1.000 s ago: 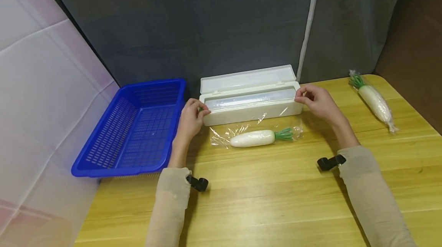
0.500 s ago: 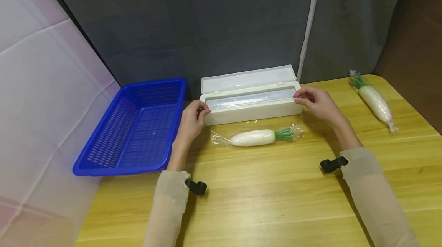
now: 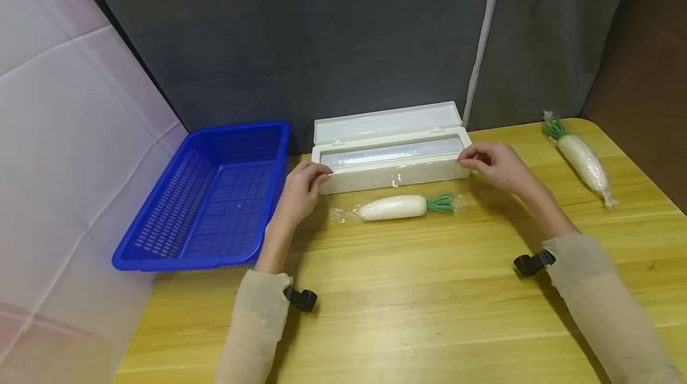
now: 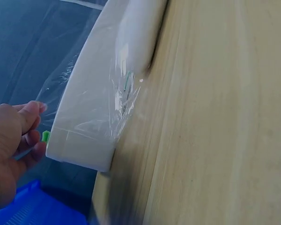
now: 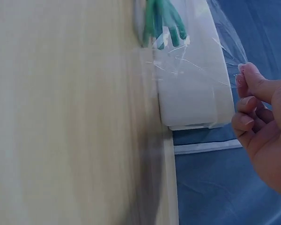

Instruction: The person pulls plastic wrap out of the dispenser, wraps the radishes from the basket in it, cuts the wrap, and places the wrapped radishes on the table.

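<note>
A white daikon radish [image 3: 394, 208] with green stalks lies on the table along the front of a long white cling film box [image 3: 370, 181], clear film about it. The box's lid [image 3: 387, 123] stands raised, and a film roll [image 3: 397, 152] shows inside. At the box's left end my left hand [image 3: 301, 192] pinches the edge of the clear cling film [image 4: 61, 84] between thumb and forefinger. My right hand [image 3: 498, 165] pinches the film's other corner at the right end. Between the hands the film runs over the box front down to the radish.
A blue plastic basket [image 3: 120, 260] with perforated sides stands to the left, close to my left forearm. Another daikon [image 3: 584, 160], wrapped in film with twisted ends, lies at the table's far right. A grey curtain [image 3: 295, 44] hangs behind the box.
The film and the daikon on it have shifted slightly back toward the box. Both hands keep their pinch, and the right hand has moved slightly down and to the right.
</note>
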Motion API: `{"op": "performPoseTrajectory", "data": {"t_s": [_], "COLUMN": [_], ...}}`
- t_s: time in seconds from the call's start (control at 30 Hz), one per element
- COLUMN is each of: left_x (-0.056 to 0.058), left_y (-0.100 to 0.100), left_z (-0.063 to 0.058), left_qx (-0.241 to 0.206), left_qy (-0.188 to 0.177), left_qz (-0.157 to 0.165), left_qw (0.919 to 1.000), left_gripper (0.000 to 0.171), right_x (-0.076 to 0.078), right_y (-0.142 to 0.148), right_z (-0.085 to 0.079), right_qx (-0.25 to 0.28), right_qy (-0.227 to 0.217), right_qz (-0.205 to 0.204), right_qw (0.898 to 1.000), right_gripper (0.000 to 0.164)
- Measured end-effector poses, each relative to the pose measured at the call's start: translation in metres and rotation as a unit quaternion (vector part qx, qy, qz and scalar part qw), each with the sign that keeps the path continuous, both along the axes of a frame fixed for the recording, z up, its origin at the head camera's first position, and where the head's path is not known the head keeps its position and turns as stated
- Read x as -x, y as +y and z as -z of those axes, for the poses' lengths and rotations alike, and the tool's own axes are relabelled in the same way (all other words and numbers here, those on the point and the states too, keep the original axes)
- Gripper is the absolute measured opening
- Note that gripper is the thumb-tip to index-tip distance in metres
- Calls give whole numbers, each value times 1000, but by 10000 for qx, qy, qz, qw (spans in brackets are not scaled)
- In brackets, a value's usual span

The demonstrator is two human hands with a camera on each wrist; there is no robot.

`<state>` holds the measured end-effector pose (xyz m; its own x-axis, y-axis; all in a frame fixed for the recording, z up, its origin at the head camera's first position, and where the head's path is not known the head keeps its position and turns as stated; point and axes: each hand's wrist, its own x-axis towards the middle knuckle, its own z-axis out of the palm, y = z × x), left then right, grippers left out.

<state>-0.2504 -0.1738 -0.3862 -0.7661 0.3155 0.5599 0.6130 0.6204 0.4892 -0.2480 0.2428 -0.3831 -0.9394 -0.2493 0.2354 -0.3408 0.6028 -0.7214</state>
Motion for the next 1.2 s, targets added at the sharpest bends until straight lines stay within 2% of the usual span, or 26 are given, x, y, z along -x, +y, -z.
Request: {"op": "performPoseTrajectory", "data": {"t_s": [0.2,0.53,0.93,1.2], "left_x": [-9,-25,-43,-52], "left_y": [1,0,-2,-4], "left_z": [-1,2,4,6], "left_qx": [232,377,845,1129], "left_qy": [-220,-15,-88,-44], "left_qz": [-2,109,184,299], "left_qw": [9995,9992,9962,9931], "left_gripper": [6,5,7,7], "right_x": [-4,-11,-19,-23], "right_y": [2,6,6,9], "right_z": [5,8,14,18], "right_qx": [-80,-32,2,-114], "right_qy": [97,277,537,488], "right_qz": [53,31,-245,-414], "right_qw": [9999,9996,9983,9979], "right_gripper": [13,15,7,6]}}
